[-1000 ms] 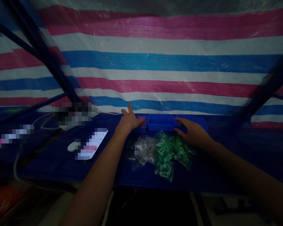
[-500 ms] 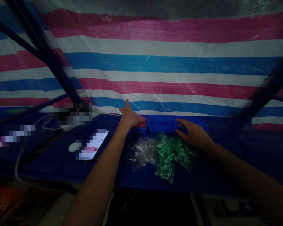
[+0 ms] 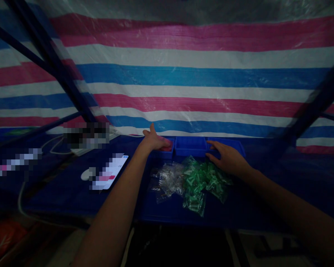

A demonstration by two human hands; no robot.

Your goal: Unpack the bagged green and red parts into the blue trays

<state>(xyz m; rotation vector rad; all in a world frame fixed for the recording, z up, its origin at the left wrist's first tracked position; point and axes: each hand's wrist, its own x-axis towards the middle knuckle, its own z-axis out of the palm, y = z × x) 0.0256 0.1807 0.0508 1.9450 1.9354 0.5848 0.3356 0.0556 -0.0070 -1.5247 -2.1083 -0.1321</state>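
Note:
My left hand [image 3: 153, 141] is over the left blue bin [image 3: 164, 155], with some fingers stretched out and apart. Its inner side rests against a pink packet [image 3: 166, 145] lying in that bin; part of the packet is hidden by the hand. At the right end of the middle blue bin [image 3: 190, 152], my right hand [image 3: 228, 156] has its fingertips by the rim, thumb and fingers apart. Just below that hand lie green-filled clear bags [image 3: 196, 181]. Beside them are clear bags [image 3: 171, 178] with small pieces I cannot make out.
A third blue bin [image 3: 238, 145] stands partly behind my right hand. Left of my forearm lie a lit phone [image 3: 115, 172] and a white rounded object [image 3: 86, 174]. White cables run across the blue table [image 3: 61, 193]. Striped sheeting [image 3: 197, 78] hangs behind, between dark metal posts.
My left hand has lowered slightly, and the pink packet now sits lower in the left bin. My right hand has stayed nearly still by the middle bin.

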